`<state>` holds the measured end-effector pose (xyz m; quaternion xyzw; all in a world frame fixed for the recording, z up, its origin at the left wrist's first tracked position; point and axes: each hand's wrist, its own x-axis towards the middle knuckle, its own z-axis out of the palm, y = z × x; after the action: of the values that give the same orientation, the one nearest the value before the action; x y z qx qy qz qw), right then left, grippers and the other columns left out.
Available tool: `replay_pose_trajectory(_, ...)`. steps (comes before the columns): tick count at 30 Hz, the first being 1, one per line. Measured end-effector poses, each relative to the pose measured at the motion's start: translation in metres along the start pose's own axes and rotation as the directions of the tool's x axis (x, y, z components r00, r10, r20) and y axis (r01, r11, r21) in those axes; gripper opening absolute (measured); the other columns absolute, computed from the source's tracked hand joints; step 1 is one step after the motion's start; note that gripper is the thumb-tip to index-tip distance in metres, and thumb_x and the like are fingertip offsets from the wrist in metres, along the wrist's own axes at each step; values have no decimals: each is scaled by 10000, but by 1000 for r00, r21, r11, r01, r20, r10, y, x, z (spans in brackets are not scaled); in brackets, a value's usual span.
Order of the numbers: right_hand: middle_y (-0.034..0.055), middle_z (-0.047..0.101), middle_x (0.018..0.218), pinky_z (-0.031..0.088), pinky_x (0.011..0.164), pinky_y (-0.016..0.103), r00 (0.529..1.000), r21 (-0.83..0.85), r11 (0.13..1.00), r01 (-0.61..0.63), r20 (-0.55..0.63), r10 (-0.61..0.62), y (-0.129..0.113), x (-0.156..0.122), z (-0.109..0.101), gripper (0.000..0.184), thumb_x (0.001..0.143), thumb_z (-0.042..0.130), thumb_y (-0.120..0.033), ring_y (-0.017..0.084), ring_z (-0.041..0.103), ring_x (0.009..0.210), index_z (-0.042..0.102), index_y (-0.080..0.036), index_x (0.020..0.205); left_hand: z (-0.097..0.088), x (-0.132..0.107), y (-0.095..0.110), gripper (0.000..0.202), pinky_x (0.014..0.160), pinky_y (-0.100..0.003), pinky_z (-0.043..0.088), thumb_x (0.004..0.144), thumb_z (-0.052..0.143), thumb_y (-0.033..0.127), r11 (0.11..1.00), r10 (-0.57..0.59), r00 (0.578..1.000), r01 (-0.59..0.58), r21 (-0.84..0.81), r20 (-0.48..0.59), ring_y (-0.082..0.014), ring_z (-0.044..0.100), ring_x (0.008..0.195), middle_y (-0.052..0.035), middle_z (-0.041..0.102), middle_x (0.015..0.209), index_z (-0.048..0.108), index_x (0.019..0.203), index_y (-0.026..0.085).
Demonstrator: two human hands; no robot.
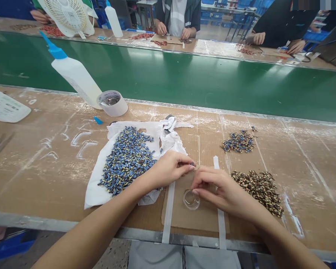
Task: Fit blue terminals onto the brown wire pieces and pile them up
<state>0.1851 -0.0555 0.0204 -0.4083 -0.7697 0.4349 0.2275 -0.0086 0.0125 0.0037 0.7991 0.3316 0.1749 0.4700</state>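
Observation:
My left hand (172, 168) is closed in a pinch, with a tiny bluish piece (193, 164) at its fingertips. Close against it, my right hand (217, 185) has its thumb and fingers curled together; anything in them is too small to make out. A small clear round cup (191, 200) stands below the fingertips on a taped cardboard sheet (196, 220). Left of my hands, small blue-and-yellow parts (126, 160) are heaped on a white sheet (93, 192). To the right lie a smaller pile of blue-and-tan pieces (239, 142) and a larger brown-and-tan pile (259, 190).
A blue-tipped white squeeze bottle (75, 76) stands by a tape roll (114, 108). Another white bottle (7, 106) is at the left edge, and a blue cap (98, 120) lies nearby. Across the green belt (168, 78), several people work near a white fan (68, 16).

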Motion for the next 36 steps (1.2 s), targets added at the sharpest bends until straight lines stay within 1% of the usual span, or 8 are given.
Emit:
replay_pose_trajectory(7,9,579,784,421,610,260,991,141,981,-130,49,124,-1,-5,-4,109,908,583,-218,131,521,682,608,-197,803,2,-1,3,211,581,-228,338,872,520,202,997,-35,999,37,65,-30,-110,476,601,-9,612,652,708,825,120)
replay_pose_trajectory(11,22,626,799,466,657,263,974,403,888,-221,50,219,-1,-4,-5,138,916,588,-317,141,578,735,620,-194,863,3,-2,4,216,564,-226,301,877,514,186,997,-32,999,33,73,-19,-102,452,591,11,571,621,687,766,120)
replay_pose_trajectory(14,42,679,839,496,668,258,958,503,837,-216,-54,280,0,-4,-10,142,912,599,-330,143,625,752,630,-193,897,4,-2,5,214,548,-224,280,881,519,190,998,-30,999,31,58,-16,-95,428,570,23,534,596,690,773,120)
replay_pose_trajectory(16,45,697,843,498,645,247,924,478,863,-164,-232,304,2,-4,-13,123,905,614,-316,138,635,733,634,-195,893,6,-2,5,217,541,-222,277,888,519,201,999,-24,999,25,42,-20,-93,420,563,25,529,589,702,802,123)
replay_pose_trajectory(19,39,706,824,498,619,237,829,392,916,-87,-481,284,4,-3,-13,91,893,634,-286,127,634,690,634,-197,871,10,-1,5,225,569,-220,314,901,520,222,1000,-4,1000,4,12,-31,-101,467,600,3,592,644,721,871,125)
replay_pose_trajectory(22,35,714,816,511,625,235,762,314,948,-53,-601,241,5,-1,-10,61,883,645,-257,124,642,687,638,-198,869,15,0,4,232,615,-225,363,906,531,240,1000,3,999,-4,-28,-39,-117,535,661,-32,668,745,727,945,123)
replay_pose_trajectory(25,36,719,833,523,647,240,750,270,962,-41,-628,209,6,0,-6,47,880,649,-245,131,660,722,639,-200,888,16,0,3,242,630,-228,384,910,529,243,998,0,999,-2,-63,-37,-125,568,687,-49,699,787,730,966,121)
replay_pose_trajectory(36,54,721,880,543,651,278,768,238,969,-72,-606,206,11,-1,-2,60,880,638,-254,157,674,742,641,-196,896,16,1,3,237,593,-224,356,909,518,226,998,47,997,-49,-33,-54,-114,528,628,-26,652,695,718,840,118)
